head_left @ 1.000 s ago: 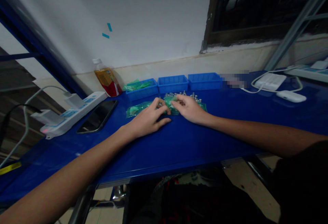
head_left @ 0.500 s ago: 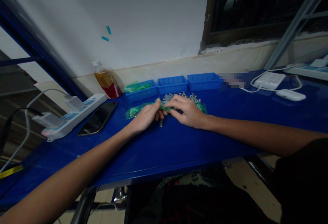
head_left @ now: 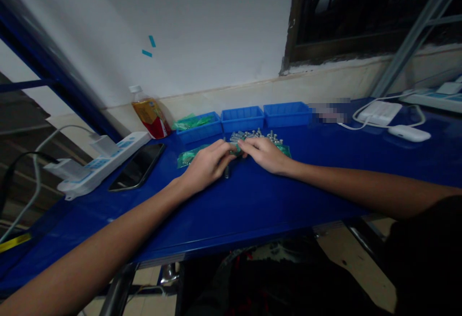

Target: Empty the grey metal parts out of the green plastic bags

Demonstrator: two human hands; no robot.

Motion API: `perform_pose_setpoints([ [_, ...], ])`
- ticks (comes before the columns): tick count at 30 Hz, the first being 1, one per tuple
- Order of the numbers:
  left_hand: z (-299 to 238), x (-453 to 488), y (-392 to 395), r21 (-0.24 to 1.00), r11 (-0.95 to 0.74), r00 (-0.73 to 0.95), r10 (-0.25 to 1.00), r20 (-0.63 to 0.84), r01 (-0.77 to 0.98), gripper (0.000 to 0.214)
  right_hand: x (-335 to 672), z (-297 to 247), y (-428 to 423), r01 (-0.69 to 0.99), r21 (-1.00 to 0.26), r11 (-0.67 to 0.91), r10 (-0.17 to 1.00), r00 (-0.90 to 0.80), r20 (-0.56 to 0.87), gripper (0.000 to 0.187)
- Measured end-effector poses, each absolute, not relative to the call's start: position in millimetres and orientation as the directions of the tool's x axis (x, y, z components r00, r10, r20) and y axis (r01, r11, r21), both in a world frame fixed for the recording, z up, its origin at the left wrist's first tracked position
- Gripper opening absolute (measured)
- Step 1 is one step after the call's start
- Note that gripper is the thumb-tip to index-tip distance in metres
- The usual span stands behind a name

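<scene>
Both of my hands meet over small green plastic bags (head_left: 187,156) lying on the blue table (head_left: 252,200). My left hand (head_left: 207,165) rests palm down, its fingers closed on the edge of a green bag. My right hand (head_left: 265,154) pinches the same bag from the right side. A pile of small metal bolts (head_left: 258,135) lies just behind my hands. One bolt (head_left: 227,173) lies on the table under my left fingers.
Three blue bins (head_left: 243,118) stand in a row near the wall, the left one holding green bags. A drink bottle (head_left: 149,113), a white power strip (head_left: 101,164) and a black phone (head_left: 139,166) sit at left. White chargers and cables (head_left: 382,113) lie at right.
My left hand turned over from gripping to palm down on the bag. My right hand drew back a little to the right. A bolt came to lie on the table.
</scene>
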State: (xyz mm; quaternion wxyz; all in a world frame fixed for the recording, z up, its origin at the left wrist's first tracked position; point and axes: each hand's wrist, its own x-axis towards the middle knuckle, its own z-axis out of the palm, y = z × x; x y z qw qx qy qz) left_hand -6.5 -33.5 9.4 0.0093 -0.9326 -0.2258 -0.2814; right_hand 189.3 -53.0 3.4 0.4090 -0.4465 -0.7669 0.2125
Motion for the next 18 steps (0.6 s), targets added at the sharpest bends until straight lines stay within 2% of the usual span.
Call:
perform_pose_setpoints([
  [5,10.8,-4.4,-37.8,-0.010,-0.910,0.813,0.366,0.452,0.415,0.018,189.7,0.5,-49.9,0.544,-0.680,0.492,0.867,-0.238,0.437,0.029],
  [8,12.6,-1.6,-40.0,0.031,-0.885,0.787,0.430,0.442,0.465,0.023,189.5,-1.0,-52.0,0.551,-0.590,0.590,0.792,-0.256,0.554,0.025],
  [11,16.7,0.2,-42.5,0.178,-0.848,0.725,0.522,0.450,0.500,0.037,189.8,-0.3,-55.3,0.575,-0.423,0.700,0.664,-0.308,0.681,0.027],
  [14,22.0,0.7,-45.5,0.392,-0.769,0.636,0.639,0.433,0.506,0.053,190.4,1.4,-57.7,0.585,-0.313,0.748,0.577,-0.340,0.742,0.028],
  [18,26.9,0.7,-45.5,0.673,-0.539,0.488,0.822,0.292,0.505,0.068,191.2,1.5,-58.7,0.561,-0.210,0.801,0.474,-0.381,0.794,0.020],
])
